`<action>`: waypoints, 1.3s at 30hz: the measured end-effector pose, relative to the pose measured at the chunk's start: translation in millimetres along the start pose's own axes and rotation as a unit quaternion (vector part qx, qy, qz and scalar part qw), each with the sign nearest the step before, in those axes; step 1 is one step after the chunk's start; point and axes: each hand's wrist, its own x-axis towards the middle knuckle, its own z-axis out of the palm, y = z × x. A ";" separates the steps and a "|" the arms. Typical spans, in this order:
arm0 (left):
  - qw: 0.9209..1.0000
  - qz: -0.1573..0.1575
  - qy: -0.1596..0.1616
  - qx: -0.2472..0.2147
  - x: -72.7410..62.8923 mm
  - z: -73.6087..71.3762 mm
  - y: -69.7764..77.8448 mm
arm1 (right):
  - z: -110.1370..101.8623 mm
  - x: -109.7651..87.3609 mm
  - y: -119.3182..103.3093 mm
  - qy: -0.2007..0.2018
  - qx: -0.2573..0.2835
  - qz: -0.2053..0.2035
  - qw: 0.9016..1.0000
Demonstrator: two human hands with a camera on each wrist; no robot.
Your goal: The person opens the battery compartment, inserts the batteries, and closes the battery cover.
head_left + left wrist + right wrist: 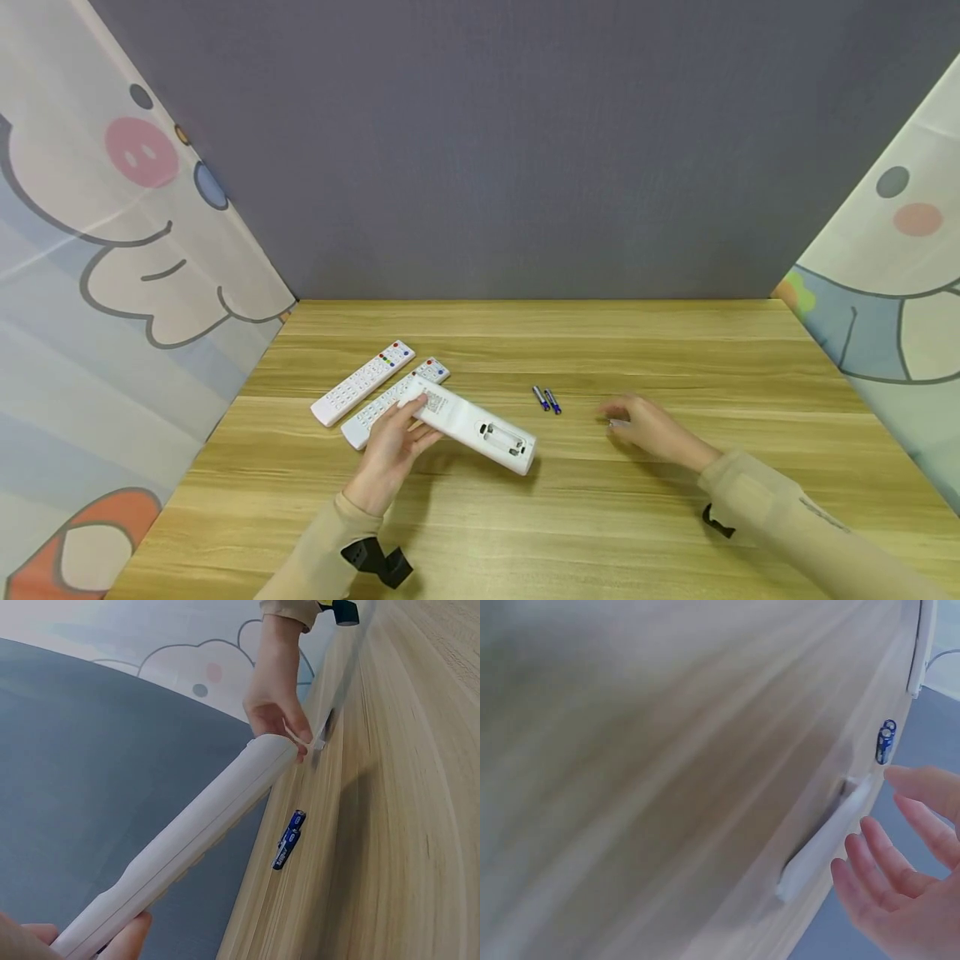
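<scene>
My left hand (pixel 390 454) grips one end of a white remote control (pixel 468 421), thumb on top, fingers beneath. Its back faces up, and the battery compartment (pixel 502 437) is uncovered with nothing inside. The remote is tilted above the table. Two blue batteries (pixel 546 399) lie side by side to the right of it, seen also as blue batteries (pixel 886 741) in the right wrist view. Farther right hovers my right hand (pixel 648 429), its fingers loosely bent and apart. Close to those fingertips a white battery cover (pixel 825 844) lies on the table, mostly hidden in the head view.
Two more white remotes, one farther left (pixel 363 383) and one partly under the held remote (pixel 382 408), lie buttons up on the wooden table (pixel 600 542). A grey panel (pixel 525 150) stands behind; cartoon-printed sheets (pixel 67 333) flank both sides.
</scene>
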 end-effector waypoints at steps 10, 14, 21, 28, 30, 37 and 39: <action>1.000 0.001 -0.002 -0.005 0.1 -0.2 -0.6 | 3.5 24.6 -9.5 0.002 0.029 0.003 1.000; 1.000 -0.004 0.001 -0.002 0.6 0.3 -0.6 | 5.8 34.9 -11.9 0.007 0.032 -0.007 0.999; 1.000 -0.008 0.003 -0.002 1.2 -0.4 -0.7 | 12.0 49.9 -16.0 0.009 0.051 -0.001 0.999; 1.000 -0.006 0.002 0.000 0.5 -0.2 -1.2 | 19.0 62.2 -22.8 0.007 0.059 0.026 0.998; 1.000 -0.003 -0.001 0.001 0.1 -0.6 -1.5 | 21.2 65.9 -23.5 0.006 0.057 0.029 0.998; 1.000 0.001 -0.005 -0.005 -1.1 -1.5 -2.3 | 26.7 75.1 -26.0 0.005 0.048 0.046 0.998; 1.000 0.000 -0.004 -0.005 -1.0 -1.4 -2.6 | 27.1 76.5 -27.6 0.005 0.050 0.051 0.997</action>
